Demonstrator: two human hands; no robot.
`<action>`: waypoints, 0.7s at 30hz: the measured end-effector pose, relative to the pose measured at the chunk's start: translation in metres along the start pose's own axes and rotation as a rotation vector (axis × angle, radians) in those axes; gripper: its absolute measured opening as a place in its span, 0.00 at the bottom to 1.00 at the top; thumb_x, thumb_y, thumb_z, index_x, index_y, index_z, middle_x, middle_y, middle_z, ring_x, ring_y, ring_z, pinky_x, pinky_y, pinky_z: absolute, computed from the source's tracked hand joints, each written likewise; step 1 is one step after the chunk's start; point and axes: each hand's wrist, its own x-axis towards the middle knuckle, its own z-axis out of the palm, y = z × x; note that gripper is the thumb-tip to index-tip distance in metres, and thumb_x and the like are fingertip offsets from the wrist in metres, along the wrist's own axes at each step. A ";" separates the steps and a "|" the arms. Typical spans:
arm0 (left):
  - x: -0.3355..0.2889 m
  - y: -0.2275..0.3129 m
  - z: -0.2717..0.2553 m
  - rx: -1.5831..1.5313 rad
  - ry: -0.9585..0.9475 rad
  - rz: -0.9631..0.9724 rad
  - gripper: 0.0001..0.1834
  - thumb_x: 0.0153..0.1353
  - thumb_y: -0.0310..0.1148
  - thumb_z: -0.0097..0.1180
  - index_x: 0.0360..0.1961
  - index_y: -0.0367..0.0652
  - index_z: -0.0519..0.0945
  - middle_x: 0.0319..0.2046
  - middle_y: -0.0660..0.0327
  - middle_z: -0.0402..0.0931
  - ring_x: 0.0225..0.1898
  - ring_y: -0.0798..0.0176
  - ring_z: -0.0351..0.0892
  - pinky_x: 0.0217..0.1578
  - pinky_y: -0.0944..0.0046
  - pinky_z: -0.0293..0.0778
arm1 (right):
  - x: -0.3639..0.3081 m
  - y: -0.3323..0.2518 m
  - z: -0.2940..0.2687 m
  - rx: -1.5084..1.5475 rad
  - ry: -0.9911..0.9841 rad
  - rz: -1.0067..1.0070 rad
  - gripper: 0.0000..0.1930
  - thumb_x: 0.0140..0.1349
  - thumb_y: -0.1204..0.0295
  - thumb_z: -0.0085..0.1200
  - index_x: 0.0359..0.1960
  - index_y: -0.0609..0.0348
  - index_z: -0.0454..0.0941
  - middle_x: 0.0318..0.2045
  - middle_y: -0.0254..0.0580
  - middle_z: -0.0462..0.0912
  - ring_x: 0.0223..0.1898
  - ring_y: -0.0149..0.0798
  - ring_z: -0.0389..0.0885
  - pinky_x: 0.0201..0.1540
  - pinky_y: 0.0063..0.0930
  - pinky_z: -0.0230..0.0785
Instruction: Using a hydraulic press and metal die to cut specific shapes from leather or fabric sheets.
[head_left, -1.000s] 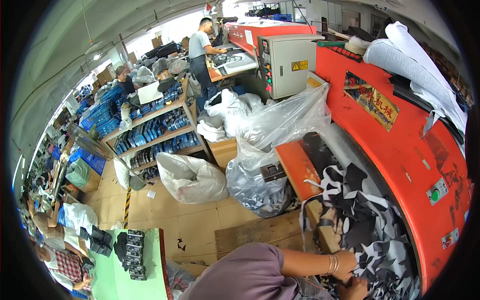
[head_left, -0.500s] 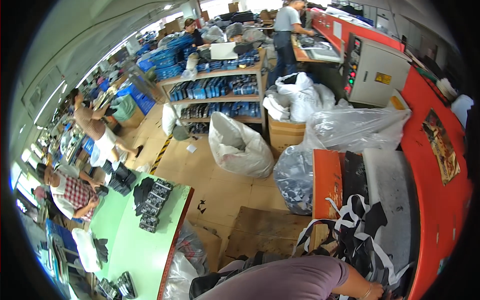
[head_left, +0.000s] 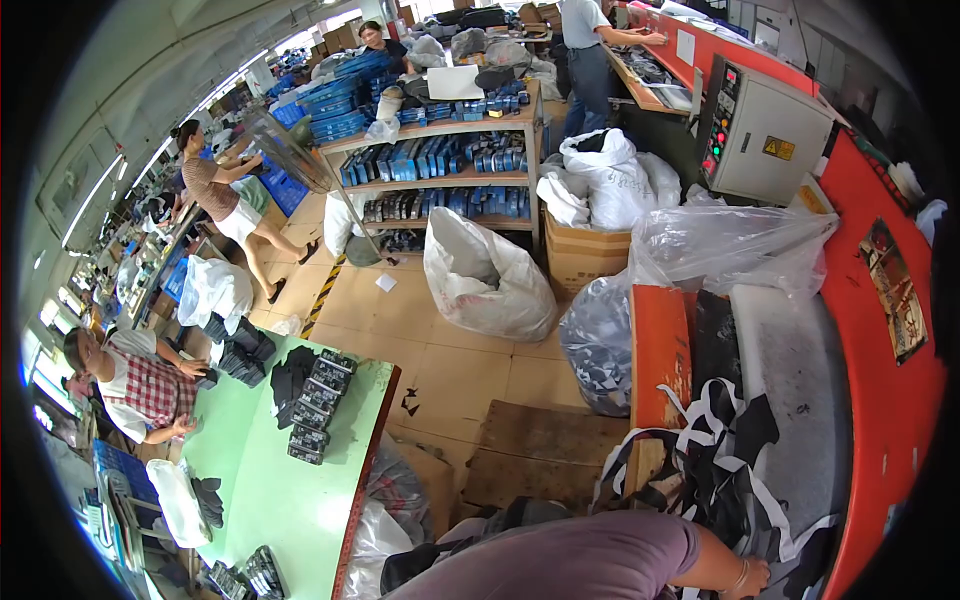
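My left hand [head_left: 752, 577] is at the lower edge, reaching over from a purple sleeve, with a thin band at the wrist. Its fingers are turned down and mostly hidden, so I cannot see what they hold. Around it lies a tangle of black fabric scraps [head_left: 757, 437] and white-edged strips [head_left: 770, 508]. The heap rests against a grey slab [head_left: 793, 345] on the red machine. My right hand is out of the picture.
The red machine [head_left: 880, 400] with a grey control box [head_left: 765, 135] runs along the right. A green table [head_left: 245, 470] bearing black stacks stands left, with a person [head_left: 145, 385] beside it. White sacks [head_left: 490, 290], a clear bag of scraps [head_left: 598, 345] and a loaded shelf [head_left: 440, 182] lie ahead.
My left hand has shifted slightly left and the view has turned a little. The person in the brown top has stretched both arms forward; the person at the far machine has raised an arm.
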 end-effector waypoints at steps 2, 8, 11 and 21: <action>-0.005 0.006 -0.012 -0.005 -0.006 -0.009 0.22 0.54 0.48 0.53 0.41 0.44 0.83 0.44 0.53 0.80 0.49 0.51 0.77 0.50 0.53 0.72 | -0.010 -0.002 0.013 0.137 -0.039 -0.048 0.25 0.47 0.58 0.64 0.43 0.64 0.76 0.40 0.51 0.79 0.44 0.49 0.77 0.49 0.37 0.70; 0.011 0.113 -0.024 -1.084 0.271 -0.552 0.32 0.52 0.55 0.58 0.46 0.36 0.81 0.54 0.41 0.71 0.57 0.46 0.71 0.57 0.57 0.66 | -0.043 0.050 -0.012 0.508 -0.022 -0.053 0.20 0.47 0.64 0.64 0.39 0.63 0.78 0.40 0.47 0.79 0.44 0.43 0.77 0.48 0.34 0.70; 0.005 0.119 -0.059 -1.341 0.182 -0.398 0.36 0.62 0.49 0.57 0.63 0.37 0.61 0.56 0.55 0.66 0.58 0.64 0.64 0.59 0.63 0.62 | -0.085 0.112 -0.085 0.622 0.162 0.049 0.17 0.46 0.67 0.64 0.37 0.63 0.78 0.40 0.45 0.79 0.44 0.41 0.77 0.48 0.33 0.70; -0.006 0.133 -0.061 -1.645 -0.111 -0.559 0.42 0.65 0.42 0.56 0.72 0.43 0.47 0.56 0.65 0.67 0.55 0.71 0.66 0.57 0.67 0.62 | -0.127 0.090 -0.097 0.908 -0.265 -0.305 0.24 0.50 0.60 0.62 0.48 0.59 0.81 0.63 0.54 0.57 0.67 0.50 0.51 0.66 0.42 0.46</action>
